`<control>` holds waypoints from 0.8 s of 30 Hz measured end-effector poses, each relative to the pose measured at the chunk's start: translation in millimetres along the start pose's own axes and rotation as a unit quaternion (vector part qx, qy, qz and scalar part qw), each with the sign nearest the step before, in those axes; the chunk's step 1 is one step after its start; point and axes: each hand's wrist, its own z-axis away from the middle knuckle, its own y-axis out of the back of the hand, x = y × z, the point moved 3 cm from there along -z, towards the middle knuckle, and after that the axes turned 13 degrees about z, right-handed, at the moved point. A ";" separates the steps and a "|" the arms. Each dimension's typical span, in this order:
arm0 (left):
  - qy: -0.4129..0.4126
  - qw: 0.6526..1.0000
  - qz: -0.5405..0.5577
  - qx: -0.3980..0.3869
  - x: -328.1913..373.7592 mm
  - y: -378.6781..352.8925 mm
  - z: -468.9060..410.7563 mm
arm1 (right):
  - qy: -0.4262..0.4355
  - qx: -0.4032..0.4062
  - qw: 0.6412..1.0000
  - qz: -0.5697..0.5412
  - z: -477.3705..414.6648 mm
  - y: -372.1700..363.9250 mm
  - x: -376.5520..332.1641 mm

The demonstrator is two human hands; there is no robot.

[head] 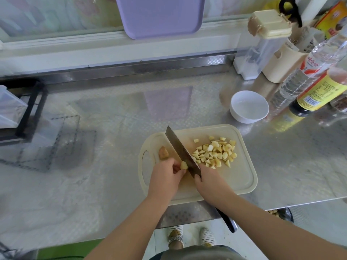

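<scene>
A beige cutting board (236, 182) lies on the steel counter. On its right half sits a pile of diced apple (216, 152). My left hand (165, 177) pinches a small apple piece (184, 165) against the board. Right beside that piece stands the blade of a cleaver (178, 147), edge down and running diagonally away from me. My right hand (208, 182) grips the cleaver at its near end. A brownish apple scrap (163, 152) lies on the board's left side, beyond my left hand.
A white bowl (249, 106) stands behind the board. Bottles (309, 72) and containers (262, 44) crowd the back right. A purple tray (159, 15) leans on the back ledge. A black rack (28, 109) stands at the left. The counter's front edge (187, 216) is close below the board.
</scene>
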 end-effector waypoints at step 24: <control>-0.069 0.994 -0.087 0.022 6.1 -10.3 10.5 | 0.022 0.048 0.998 0.020 22.6 15.8 23.6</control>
